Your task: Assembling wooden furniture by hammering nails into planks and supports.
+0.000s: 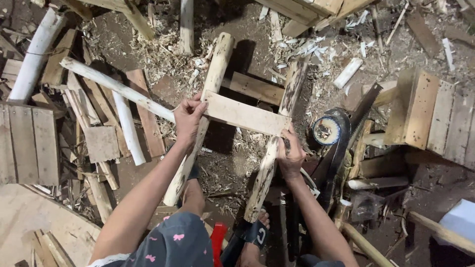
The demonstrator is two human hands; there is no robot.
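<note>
Two peeled poles (pixel 198 123) lie lengthwise on the dirt floor (pixel 232 163) w/ a flat board (pixel 245 116) across them. Left hand (pixel 189 118) fingers clamp the board's left end; right hand (pixel 292 153) fingers grip its right end at the right pole.

Two hands (pixel 189 118) (pixel 292 155) were at work. Two peeled poles (pixel 200 133) (pixel 272 158) lay side by side, one flat board (pixel 245 114) across them. One handsaw (pixel 363 106) and one round tin (pixel 325 130) lay on the ground.

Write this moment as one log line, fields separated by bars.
left hand: grips plank left end | right hand: on right pole at plank's right end | plank: lies across left pole and right pole | saw: on ground, right
</note>
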